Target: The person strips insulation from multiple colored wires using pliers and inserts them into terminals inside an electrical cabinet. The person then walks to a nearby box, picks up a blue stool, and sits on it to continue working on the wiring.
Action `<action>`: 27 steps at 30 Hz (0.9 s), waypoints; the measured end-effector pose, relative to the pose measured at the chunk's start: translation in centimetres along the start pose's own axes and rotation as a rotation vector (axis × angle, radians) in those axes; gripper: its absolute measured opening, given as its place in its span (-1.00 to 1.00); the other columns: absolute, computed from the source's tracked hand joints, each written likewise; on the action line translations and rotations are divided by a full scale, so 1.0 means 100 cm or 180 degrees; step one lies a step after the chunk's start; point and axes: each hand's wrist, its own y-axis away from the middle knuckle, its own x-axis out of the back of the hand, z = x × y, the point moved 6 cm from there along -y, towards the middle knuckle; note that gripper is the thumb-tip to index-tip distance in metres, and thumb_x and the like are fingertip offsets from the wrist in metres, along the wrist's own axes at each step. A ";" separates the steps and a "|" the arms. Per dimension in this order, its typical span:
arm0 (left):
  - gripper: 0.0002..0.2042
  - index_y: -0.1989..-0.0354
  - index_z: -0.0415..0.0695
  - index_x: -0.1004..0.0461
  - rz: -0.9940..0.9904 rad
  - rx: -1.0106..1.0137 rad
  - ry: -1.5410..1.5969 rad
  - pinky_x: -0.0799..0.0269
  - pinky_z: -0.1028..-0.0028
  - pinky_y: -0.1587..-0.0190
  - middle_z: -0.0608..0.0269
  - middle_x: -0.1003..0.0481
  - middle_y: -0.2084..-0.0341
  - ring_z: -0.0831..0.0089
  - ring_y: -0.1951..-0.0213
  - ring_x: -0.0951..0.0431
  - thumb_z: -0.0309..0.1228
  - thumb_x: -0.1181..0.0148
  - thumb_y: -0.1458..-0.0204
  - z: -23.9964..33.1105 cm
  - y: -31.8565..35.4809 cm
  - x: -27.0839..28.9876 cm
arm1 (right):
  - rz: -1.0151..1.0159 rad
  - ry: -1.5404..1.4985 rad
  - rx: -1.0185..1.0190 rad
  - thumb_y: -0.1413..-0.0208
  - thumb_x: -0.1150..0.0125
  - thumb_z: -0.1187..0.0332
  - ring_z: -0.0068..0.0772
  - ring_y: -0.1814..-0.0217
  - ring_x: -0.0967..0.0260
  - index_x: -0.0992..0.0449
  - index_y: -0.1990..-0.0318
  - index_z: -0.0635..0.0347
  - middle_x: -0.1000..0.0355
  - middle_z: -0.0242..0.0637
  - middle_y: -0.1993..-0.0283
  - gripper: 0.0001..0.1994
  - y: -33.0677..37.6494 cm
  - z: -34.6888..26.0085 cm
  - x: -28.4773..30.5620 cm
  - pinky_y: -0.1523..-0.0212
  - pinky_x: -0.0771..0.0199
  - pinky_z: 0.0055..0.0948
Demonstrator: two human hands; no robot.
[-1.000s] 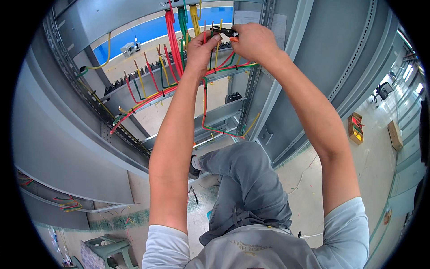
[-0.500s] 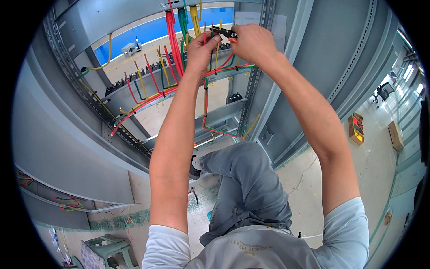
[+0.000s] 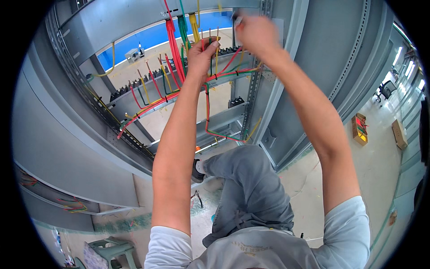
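My left hand pinches a group of upright wires in the cabinet: a red wire, a green wire and a yellow wire with bare copper tips. Up and to the right, my right hand is closed around wire strippers, smeared by motion; only their dark end shows. The strippers are apart from the wires. Below the hands, a bundle of red, green and yellow wires runs along the rail, tied with black ties. Left of my left hand, more wires with stripped ends stand up before black terminals.
Thick red cables, with green and yellow ones beside them, drop from the upper beam. The grey cabinet frame rises at right. Pliers lie on the floor near my foot. A box of wires sits right, a stool lower left.
My right hand has pulled the strippers up and right, away from the wires. The yellow wire's tip now shows bare copper. My left hand stays on the wires.
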 end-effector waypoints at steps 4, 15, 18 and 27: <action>-0.69 -0.08 -0.20 -0.56 0.0122 -0.0028 0.0090 -0.43 0.49 0.12 0.30 -0.61 0.18 0.54 0.15 -0.56 -0.36 -0.30 -0.21 0.003 0.003 -0.006 | 0.1200 -0.1642 -0.0831 -0.19 -0.17 0.22 -0.37 0.28 -0.47 -0.53 -0.09 0.23 -0.54 -0.22 0.27 -0.62 -0.061 0.065 0.092 0.27 -0.45 -0.38; -0.40 -0.41 -0.31 -0.23 0.0671 -0.0681 -0.1066 -0.29 0.33 -0.32 -0.04 -0.40 -0.27 0.26 -0.30 -0.41 -0.42 -0.25 -0.21 0.003 0.142 0.017 | -0.1250 -0.2267 -0.1104 -0.12 -0.35 0.27 -0.10 0.15 -0.53 -0.52 -0.14 0.25 -0.54 -0.02 0.12 -0.55 0.294 0.036 0.058 0.07 -0.52 -0.25; -0.56 -0.25 -0.28 -0.45 0.0766 0.0365 -0.1013 -0.36 0.35 -0.25 0.02 -0.54 -0.12 0.32 -0.18 -0.50 -0.30 -0.22 -0.28 -0.066 0.254 0.036 | -0.1137 -0.1956 -0.1723 -0.13 -0.37 0.21 0.00 0.13 -0.53 -0.53 -0.11 0.32 -0.53 0.03 0.14 -0.53 0.417 0.032 0.037 0.04 -0.50 -0.21; -0.61 -0.26 -0.31 -0.43 0.0568 0.0701 -0.1629 -0.32 0.38 -0.29 -0.01 -0.49 -0.20 0.28 -0.23 -0.48 -0.53 -0.13 -0.26 -0.130 0.463 0.024 | -0.1134 -0.2284 -0.2257 -0.15 -0.35 0.07 0.04 0.06 -0.53 -0.56 -0.08 0.29 -0.52 0.04 0.10 -0.50 0.457 0.015 0.062 0.01 -0.49 -0.17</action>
